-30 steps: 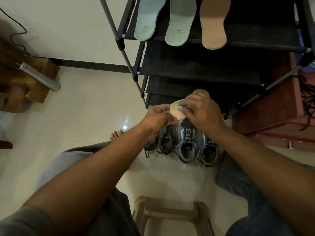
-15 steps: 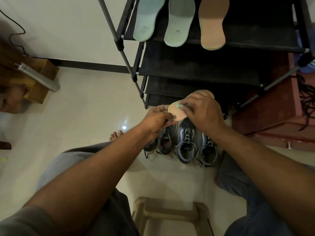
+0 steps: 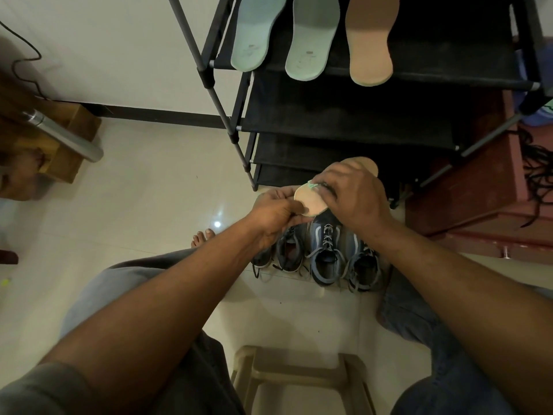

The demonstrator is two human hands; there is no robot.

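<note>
I hold a tan shoe insole (image 3: pixel 309 202) with a green edge over a row of sneakers. My left hand (image 3: pixel 273 215) pinches its near end from the left. My right hand (image 3: pixel 348 194) lies over its middle with fingers curled round it, hiding most of it; the far end sticks out beyond the knuckles. Below my hands, two blue sneakers (image 3: pixel 327 253) and two dark sneakers (image 3: pixel 288 250) stand side by side on the floor.
A black shoe rack (image 3: pixel 344 115) stands right behind the sneakers; on its upper shelf lie two pale green insoles (image 3: pixel 257 28) and one tan insole (image 3: pixel 371 40). A plastic stool (image 3: pixel 299 375) is under me. A reddish cabinet (image 3: pixel 478 190) stands right, a wooden block with a metal flask (image 3: pixel 64 136) left.
The insole has tilted slightly in my hands and both hands have shifted a little; the grip is the same.
</note>
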